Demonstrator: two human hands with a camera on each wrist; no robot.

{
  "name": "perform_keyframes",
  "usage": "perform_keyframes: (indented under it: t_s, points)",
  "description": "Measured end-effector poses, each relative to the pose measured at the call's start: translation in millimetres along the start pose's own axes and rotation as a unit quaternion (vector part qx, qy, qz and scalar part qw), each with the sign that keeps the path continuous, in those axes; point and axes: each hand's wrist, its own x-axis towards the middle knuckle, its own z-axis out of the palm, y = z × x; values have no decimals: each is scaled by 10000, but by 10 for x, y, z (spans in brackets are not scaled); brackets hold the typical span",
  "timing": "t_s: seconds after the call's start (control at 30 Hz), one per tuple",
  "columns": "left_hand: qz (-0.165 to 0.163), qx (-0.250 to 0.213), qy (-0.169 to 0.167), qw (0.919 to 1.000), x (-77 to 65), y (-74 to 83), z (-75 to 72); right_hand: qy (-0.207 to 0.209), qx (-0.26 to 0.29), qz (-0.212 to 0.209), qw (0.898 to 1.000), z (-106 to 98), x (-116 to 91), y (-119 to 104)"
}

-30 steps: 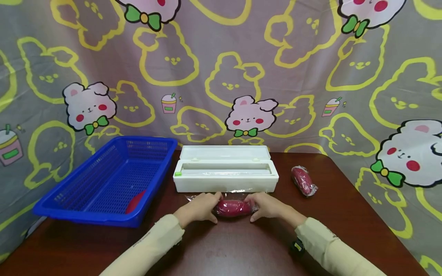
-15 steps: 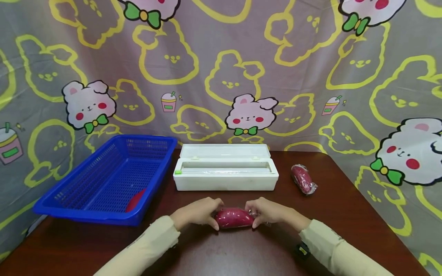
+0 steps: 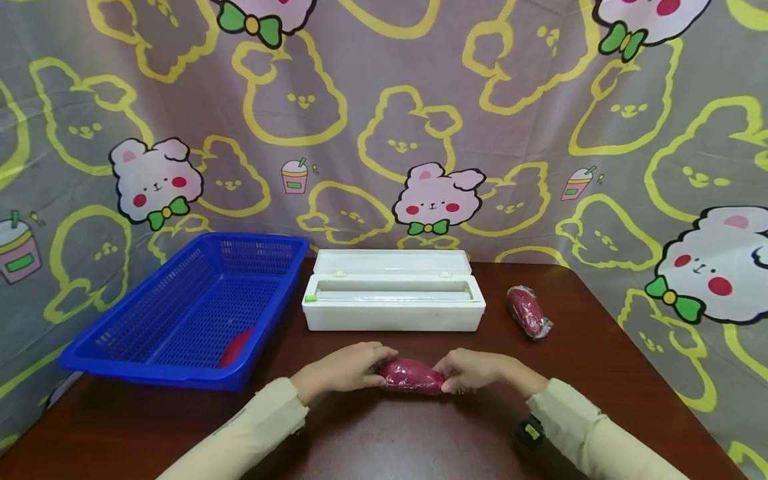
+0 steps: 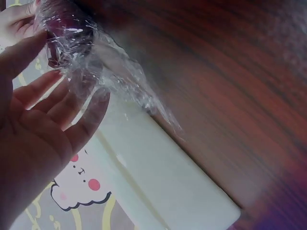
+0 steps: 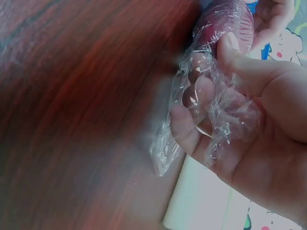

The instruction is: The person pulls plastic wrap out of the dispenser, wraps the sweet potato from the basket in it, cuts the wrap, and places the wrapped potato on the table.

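A red sweet potato (image 3: 413, 375) in clear cling film lies crosswise in front of me, its right end a little lower in the head view. My left hand (image 3: 350, 367) grips its left end, fingers behind and thumb in front. At the right end, my right hand (image 3: 478, 371) pinches the potato and its film between thumb and fingers. Loose cling film (image 4: 139, 88) trails past the left fingers in the left wrist view. In the right wrist view, crumpled film (image 5: 223, 122) bunches against the right palm and fingers.
Behind the hands stands a white cling film box (image 3: 393, 318), lid raised, with a roll inside. A second wrapped sweet potato (image 3: 527, 312) lies to its right. At left, a blue basket (image 3: 150, 379) holds a red piece (image 3: 236, 348). A patterned curtain (image 3: 360, 133) hangs behind the table.
Both hands have drawn the sweet potato toward me, away from the box. Film that was spread out near the box now sits gathered round it. The potato has tilted slightly.
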Motion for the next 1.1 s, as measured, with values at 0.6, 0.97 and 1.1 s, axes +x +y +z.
perform_keyframes:
  t_s: [0.6, 0.97, 1.1]
  points:
    - [-233, -97, -602, 9979, 65, 13, 23, 138, 393, 38, 9991, 9, -18, 19]
    - [31, -1350, -1095, 9848, 69, 10, 31, -177, 295, -692, 9970, 40, -12, 7]
    - [69, -1301, -1230, 9838, 73, 0, 22, 0, -535, -1212, 9912, 26, -4, -9]
